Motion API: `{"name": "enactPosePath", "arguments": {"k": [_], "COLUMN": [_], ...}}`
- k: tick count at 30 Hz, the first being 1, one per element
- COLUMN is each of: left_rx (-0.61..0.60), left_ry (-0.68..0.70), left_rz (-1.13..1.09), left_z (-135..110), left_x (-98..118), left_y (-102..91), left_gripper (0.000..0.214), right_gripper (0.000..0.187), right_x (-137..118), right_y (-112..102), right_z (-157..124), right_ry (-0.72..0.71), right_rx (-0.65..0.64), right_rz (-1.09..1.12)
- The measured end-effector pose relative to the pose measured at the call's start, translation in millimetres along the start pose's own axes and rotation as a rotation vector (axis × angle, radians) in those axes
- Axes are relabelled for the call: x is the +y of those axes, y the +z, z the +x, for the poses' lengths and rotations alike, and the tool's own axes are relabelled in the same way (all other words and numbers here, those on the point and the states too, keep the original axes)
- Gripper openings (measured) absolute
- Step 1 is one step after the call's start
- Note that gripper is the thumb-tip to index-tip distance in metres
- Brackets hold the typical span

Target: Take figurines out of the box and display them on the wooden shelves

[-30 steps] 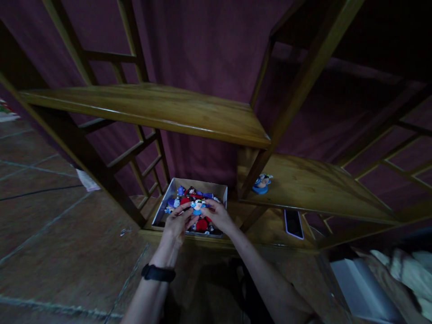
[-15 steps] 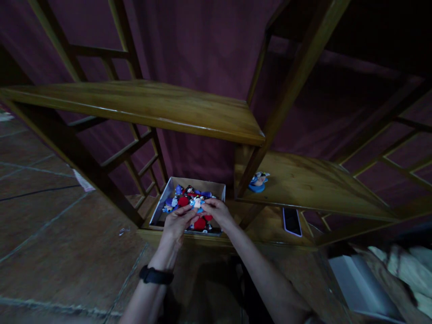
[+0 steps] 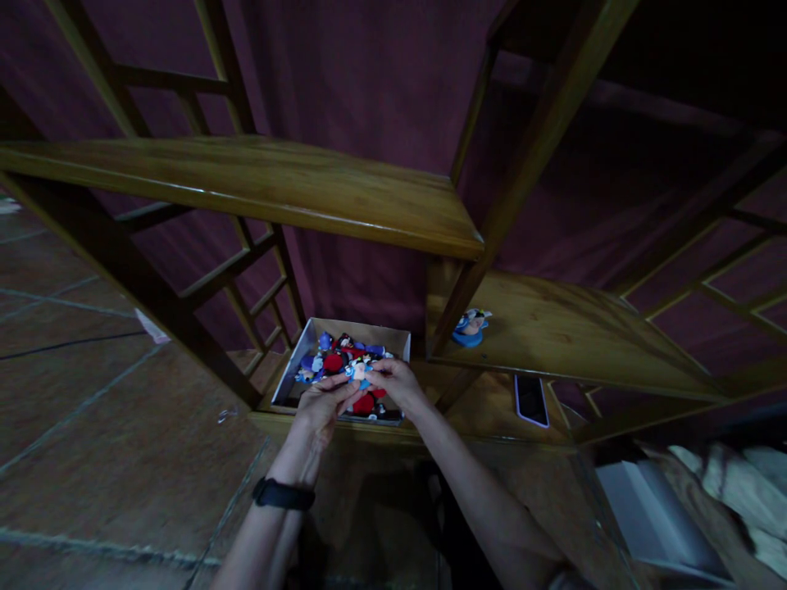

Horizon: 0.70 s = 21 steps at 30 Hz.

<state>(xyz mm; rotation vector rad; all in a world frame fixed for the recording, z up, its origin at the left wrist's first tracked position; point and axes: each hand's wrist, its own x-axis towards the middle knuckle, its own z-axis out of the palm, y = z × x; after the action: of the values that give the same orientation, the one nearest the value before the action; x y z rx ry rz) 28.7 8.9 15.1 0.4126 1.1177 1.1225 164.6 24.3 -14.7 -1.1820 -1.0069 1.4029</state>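
Between the fingertips of my left hand (image 3: 325, 404) and my right hand (image 3: 397, 382) is a small blue and white toy figurine (image 3: 359, 373). Both hands are closed on it, one from each side. They hold it over an open cardboard box (image 3: 288, 373) on the low shelf. Several toy figurines in red, purple and black lie jumbled inside, among them a red one (image 3: 334, 363) and a purple one (image 3: 325, 339). My hands cover part of the box's front. A dark band is on my left wrist.
Another blue figurine (image 3: 470, 328) stands on the raised shelf (image 3: 571, 332) to the right, beside the post. Below it lies a phone (image 3: 531, 401) with a pale purple edge. A wooden board (image 3: 276, 192) overhangs the box. A grey box (image 3: 657, 516) sits on the floor at right.
Almost nothing differs. Both hands still hold the blue and white figurine over the box, and the view has shifted very slightly.
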Motion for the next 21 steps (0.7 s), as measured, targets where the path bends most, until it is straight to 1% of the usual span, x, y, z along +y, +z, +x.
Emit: {"name": "enactPosePath", "arguments": {"k": [4, 7, 10, 14, 17, 21], "left_rx": [-0.049, -0.091, -0.064, -0.057, -0.067, -0.097], "left_ry": [0.009, 0.011, 0.035, 0.053, 0.027, -0.008], "left_rz": [0.003, 0.016, 0.036, 0.063, 0.073, 0.082], "left_z": [1.5, 0.8, -0.8, -2.0, -1.5, 0.9], "left_x": [3.3, 6.8, 7.1, 5.9, 6.3, 6.0], "left_y": [-2.8, -3.2, -1.5, 0.0, -0.9, -1.9], "left_gripper": [0.02, 0.015, 0.012, 0.016, 0.02, 0.021], "right_gripper": [0.032, 0.037, 0.039, 0.038, 0.036, 0.036], "right_x": [0.5, -2.9, -6.8, -8.8, -8.0, -4.8], "right_y": [3.0, 2.9, 1.8, 0.6, -0.1, 0.1], "right_z": [-2.2, -3.9, -4.3, -4.1, -4.1, -4.0], "right_ry": [-0.02, -0.01, 0.008, 0.024, 0.032, 0.038], "right_rx": [0.057, 0.004, -0.009, -0.034, -0.044, -0.006], "right_rz": [0.009, 0.055, 0.096, 0.105, 0.109, 0.109]}}
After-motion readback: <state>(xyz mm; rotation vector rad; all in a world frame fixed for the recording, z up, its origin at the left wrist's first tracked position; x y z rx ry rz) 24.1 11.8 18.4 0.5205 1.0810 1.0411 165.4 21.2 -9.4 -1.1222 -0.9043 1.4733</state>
